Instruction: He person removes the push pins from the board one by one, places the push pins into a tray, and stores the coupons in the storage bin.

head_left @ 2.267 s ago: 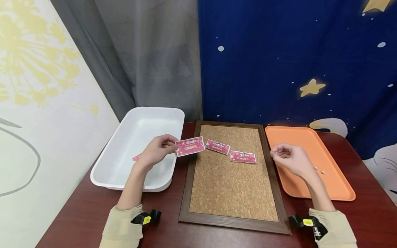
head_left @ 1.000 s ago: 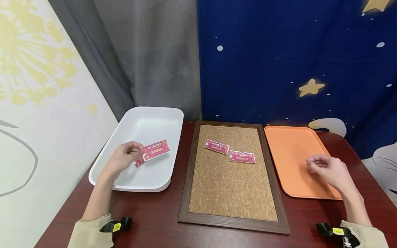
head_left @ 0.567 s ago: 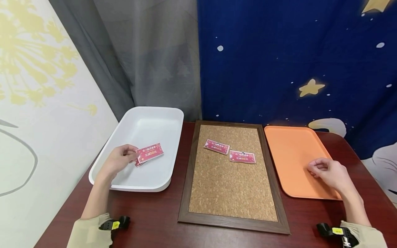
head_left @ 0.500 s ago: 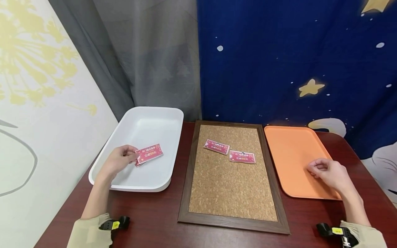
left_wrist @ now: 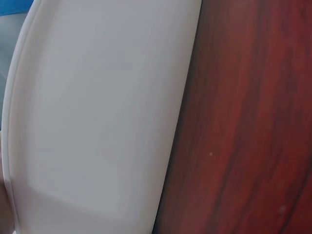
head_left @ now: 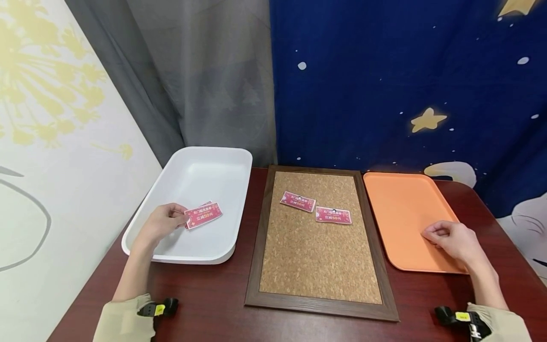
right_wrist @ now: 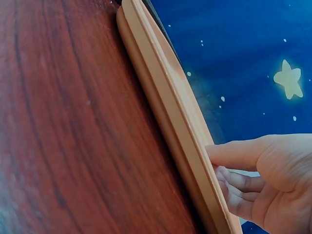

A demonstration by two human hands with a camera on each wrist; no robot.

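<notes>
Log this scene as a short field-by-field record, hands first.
Left hand: pinches the left end of a pink rectangular paper coupon
Right hand: fingertips at an orange rectangular tray; whether they hold anything is hidden
Left container: white rectangular tub; a second pink coupon there is mostly covered by the pinched one
Center: brown-framed rectangular corkboard, between tub and tray
On corkboard: tilted pink coupon and nearly level pink coupon
Surface: dark red wood-grain table
Backdrop: grey curtain, blue star-patterned curtain
</notes>
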